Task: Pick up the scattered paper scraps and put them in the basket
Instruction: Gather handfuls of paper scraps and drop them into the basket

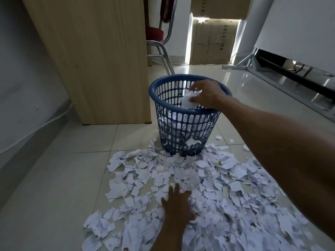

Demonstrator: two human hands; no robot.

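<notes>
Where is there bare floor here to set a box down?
Bare tiles lie left of the scraps, by the cabinet, and right of the basket toward the metal frame. In front of the basket it is crowded: scraps cover the tiles.

Person, two arms on view.
- Right hand (207, 96): bare, with the knuckles and thumb plainly lit.
- Right forearm (272, 134): bare along all its visible length, broadening heavily toward the wearer.
- Left hand (178, 202): bare, and its fingertips were blurred.
- Left forearm (168, 234): bare, slimmer to the eye, and lay in shadow.
</notes>
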